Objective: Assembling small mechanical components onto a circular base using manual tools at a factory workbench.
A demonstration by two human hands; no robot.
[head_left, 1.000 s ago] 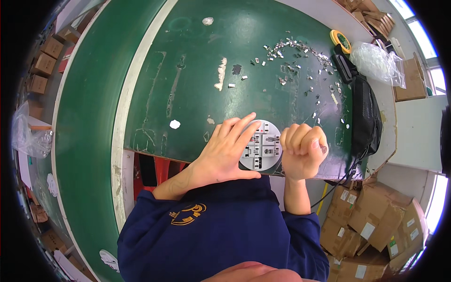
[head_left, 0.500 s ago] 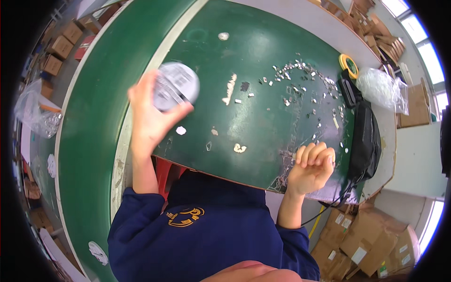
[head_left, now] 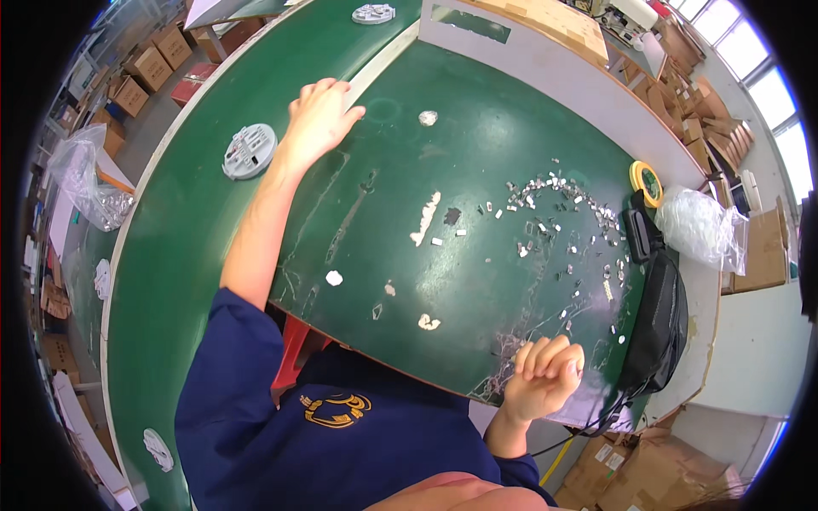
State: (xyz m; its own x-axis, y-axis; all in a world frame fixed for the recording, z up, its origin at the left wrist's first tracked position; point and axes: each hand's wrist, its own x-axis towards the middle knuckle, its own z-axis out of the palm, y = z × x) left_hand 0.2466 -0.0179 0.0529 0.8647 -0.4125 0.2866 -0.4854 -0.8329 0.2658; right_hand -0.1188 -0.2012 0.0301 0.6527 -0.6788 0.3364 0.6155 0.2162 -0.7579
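My left hand (head_left: pixel 324 119) reaches over the pale strip between the green belt and the table, its fingers loosely stretched and nothing in them. Just to its left, a round grey plastic part (head_left: pixel 250 152) with slots and raised details lies on the belt, apart from the fingers. Near the table's front right edge, my right hand (head_left: pixel 545 375) has its fingers curled in; whether something small is inside is hidden. Beyond it, many small metal-and-dark pieces (head_left: pixel 562 200) are scattered over the right side of the green table (head_left: pixel 375 221).
A second round grey part (head_left: pixel 374 14) sits at the belt's far end, another (head_left: pixel 158 450) at its near end. A yellow tape roll (head_left: pixel 646 183), a clear plastic bag (head_left: pixel 699 221) and a black bag (head_left: pixel 660 324) line the right edge. A low partition (head_left: pixel 545 64) bounds the back.
My left hand held a round grey part over the table's left side; that hand is now empty and farther forward, and a grey part lies on the belt. My right hand stays curled.
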